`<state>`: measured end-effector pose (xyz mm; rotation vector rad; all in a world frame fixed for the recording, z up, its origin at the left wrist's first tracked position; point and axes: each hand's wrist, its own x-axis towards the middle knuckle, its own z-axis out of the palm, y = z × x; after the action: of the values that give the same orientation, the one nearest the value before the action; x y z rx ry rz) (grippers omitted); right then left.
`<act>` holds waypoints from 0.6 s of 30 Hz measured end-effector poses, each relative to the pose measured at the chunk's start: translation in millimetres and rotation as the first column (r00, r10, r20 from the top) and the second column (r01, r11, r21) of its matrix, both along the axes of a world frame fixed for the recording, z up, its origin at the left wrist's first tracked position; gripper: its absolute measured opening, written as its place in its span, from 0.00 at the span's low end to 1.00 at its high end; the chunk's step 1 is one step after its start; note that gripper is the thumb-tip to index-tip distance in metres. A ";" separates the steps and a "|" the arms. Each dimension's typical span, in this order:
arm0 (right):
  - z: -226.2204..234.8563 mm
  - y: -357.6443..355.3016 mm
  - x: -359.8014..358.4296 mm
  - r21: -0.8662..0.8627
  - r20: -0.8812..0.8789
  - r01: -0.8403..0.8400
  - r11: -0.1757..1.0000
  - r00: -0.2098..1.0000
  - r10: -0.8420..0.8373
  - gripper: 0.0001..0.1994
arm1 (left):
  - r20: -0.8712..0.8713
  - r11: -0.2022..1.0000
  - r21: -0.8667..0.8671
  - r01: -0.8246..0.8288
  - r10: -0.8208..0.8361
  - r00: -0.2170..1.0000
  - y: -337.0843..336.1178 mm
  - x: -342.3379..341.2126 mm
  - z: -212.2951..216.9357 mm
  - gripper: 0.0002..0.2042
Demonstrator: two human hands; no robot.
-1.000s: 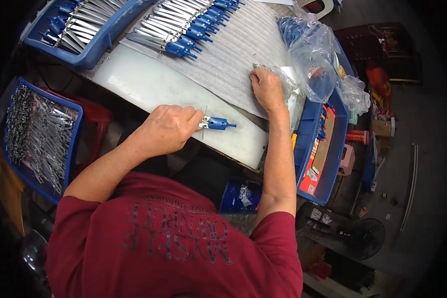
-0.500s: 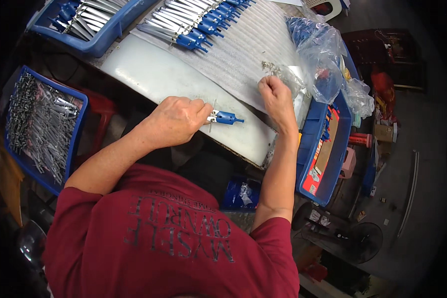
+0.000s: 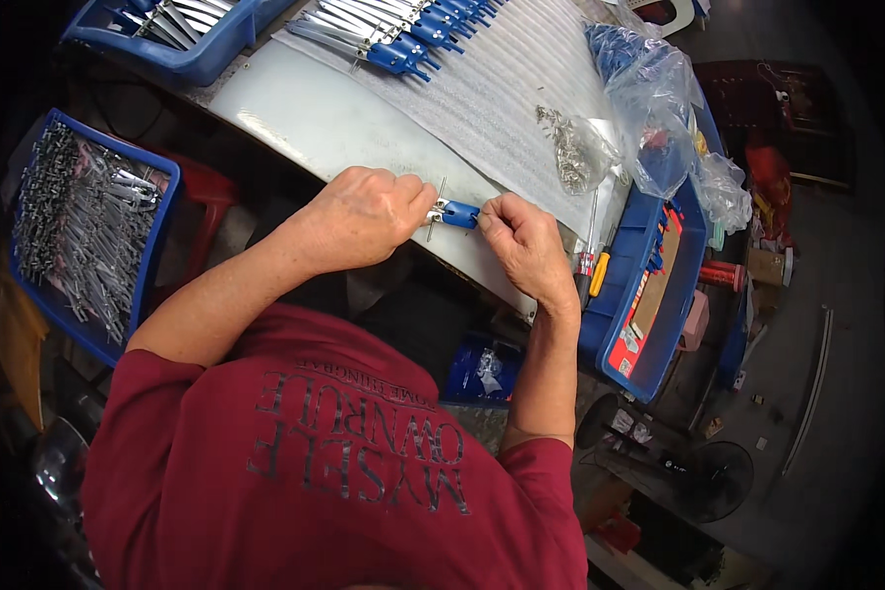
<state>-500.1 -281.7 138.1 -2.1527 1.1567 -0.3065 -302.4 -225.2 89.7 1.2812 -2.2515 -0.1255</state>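
Note:
My left hand point(image 3: 369, 216) is closed around a metal strip-like part with a blue plastic end piece point(image 3: 459, 214). A thin metal pin crosses the part beside my fingers, and the rest of it is hidden in my fist. My right hand point(image 3: 528, 248) pinches at the tip of the blue end piece; whatever sits between thumb and finger is too small to make out. Both hands are over the white board point(image 3: 300, 108) at the table's near edge. A clear bag of small metal pieces point(image 3: 575, 157) lies just beyond my right hand.
Similar blue-ended parts point(image 3: 393, 49) lie in a row on the foam sheet point(image 3: 482, 98). Blue bins stand far left point(image 3: 182, 61), left with metal parts point(image 3: 98, 231), and right point(image 3: 600, 339). Screwdrivers, one with a yellow handle point(image 3: 600, 273), lie beside the right bin.
My right hand has come from beside the bag of small metal pieces, nearer and leftward, to the blue tip. The left hand with its part has shifted slightly right.

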 end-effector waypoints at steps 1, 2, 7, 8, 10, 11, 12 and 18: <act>0.2 0.3 0.7 0.001 0.000 -0.001 1.000 1.000 0.001 0.09 | 0.000 1.000 0.001 -0.001 0.001 1.000 0.1 -0.2 -0.5 0.06; 0.4 0.4 1.6 0.001 -0.015 0.014 1.000 1.000 -0.014 0.09 | 0.016 1.000 -0.013 -0.004 0.004 1.000 0.2 -0.6 -1.5 0.06; -0.2 2.9 5.3 -0.016 -0.044 0.050 0.999 0.998 -0.051 0.09 | 0.058 0.999 -0.048 -0.017 0.020 0.998 1.4 -2.8 -2.0 0.06; -0.6 3.5 5.9 -0.020 -0.046 0.070 0.997 0.996 -0.071 0.09 | 0.075 0.998 -0.055 -0.020 0.024 0.997 1.4 -3.0 -1.6 0.06; -1.7 4.3 7.2 -0.023 -0.048 0.089 0.996 0.995 -0.090 0.09 | 0.093 0.998 -0.061 -0.023 0.028 0.995 1.5 -3.1 -1.6 0.06; -2.4 4.6 8.0 -0.023 -0.052 0.111 0.994 0.992 -0.112 0.09 | 0.092 0.998 -0.062 -0.022 0.028 0.995 1.5 -3.2 -1.9 0.06; -3.1 5.0 8.9 -0.024 -0.056 0.134 0.991 0.989 -0.135 0.09 | 0.091 0.998 -0.062 -0.021 0.027 0.995 1.5 -3.2 -2.2 0.06; -3.8 7.9 13.8 -0.056 -0.090 0.182 0.982 0.978 -0.187 0.10 | 0.108 0.998 -0.054 -0.021 0.026 0.994 1.6 -3.2 -2.1 0.05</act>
<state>-486.3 -273.8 134.2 -2.1241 1.4210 -0.3190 -305.6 -223.6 87.6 1.3152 -2.3140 0.0125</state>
